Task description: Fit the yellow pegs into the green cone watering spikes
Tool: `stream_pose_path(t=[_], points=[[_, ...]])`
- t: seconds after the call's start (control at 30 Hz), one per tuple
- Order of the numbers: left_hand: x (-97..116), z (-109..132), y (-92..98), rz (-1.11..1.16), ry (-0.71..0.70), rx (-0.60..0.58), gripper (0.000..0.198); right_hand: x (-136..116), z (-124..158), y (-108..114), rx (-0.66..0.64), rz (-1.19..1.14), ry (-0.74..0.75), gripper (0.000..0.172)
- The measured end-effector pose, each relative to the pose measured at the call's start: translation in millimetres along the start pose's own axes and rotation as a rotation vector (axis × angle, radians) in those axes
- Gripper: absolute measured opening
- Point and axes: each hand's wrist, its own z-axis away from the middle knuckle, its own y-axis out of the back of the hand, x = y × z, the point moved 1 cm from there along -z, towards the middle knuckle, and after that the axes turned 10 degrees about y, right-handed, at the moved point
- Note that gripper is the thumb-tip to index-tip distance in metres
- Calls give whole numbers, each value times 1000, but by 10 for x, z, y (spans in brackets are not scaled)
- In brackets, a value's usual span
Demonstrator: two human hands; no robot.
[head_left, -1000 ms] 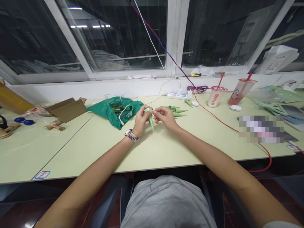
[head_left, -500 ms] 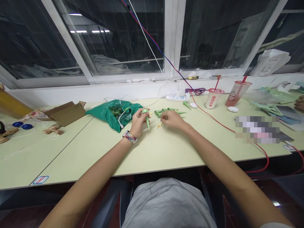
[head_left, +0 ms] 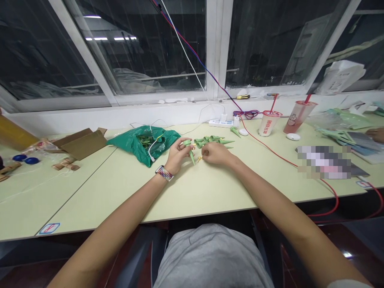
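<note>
My left hand (head_left: 177, 157) is closed around a green plastic spike (head_left: 191, 154), gripping it near its round, wide end while the tip points down toward the table. Just to the right, my right hand (head_left: 216, 153) has its fingers pinched together above the table; whatever lies between the fingertips is too small or hidden to make out. Small yellow plastic pieces (head_left: 199, 159) lie on the table by those fingertips. Behind my right hand, several more green spikes (head_left: 225, 141) rest in a group on the tabletop.
A green plastic bag (head_left: 126, 142) with spikes inside lies left of my hands. Farther left is an open cardboard box (head_left: 81, 146). Behind are a power strip (head_left: 222, 123) and a loose spike (head_left: 235, 131). Two drink cups (head_left: 269, 124) and a red cable (head_left: 270, 149) are to the right.
My left hand has shifted slightly right with the spike, whose tip now leans more to the right. My right hand has dipped a little closer to the yellow pieces.
</note>
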Motion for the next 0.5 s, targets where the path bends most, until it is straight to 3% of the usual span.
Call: stream_pose_path(t=[0.37, 0.5], points=[[31, 28, -25, -2, 24, -7, 50, 3, 3, -29, 27, 48, 31, 10], [30, 23, -20, 9, 35, 9, 41, 3, 4, 26, 133, 48, 19, 13]])
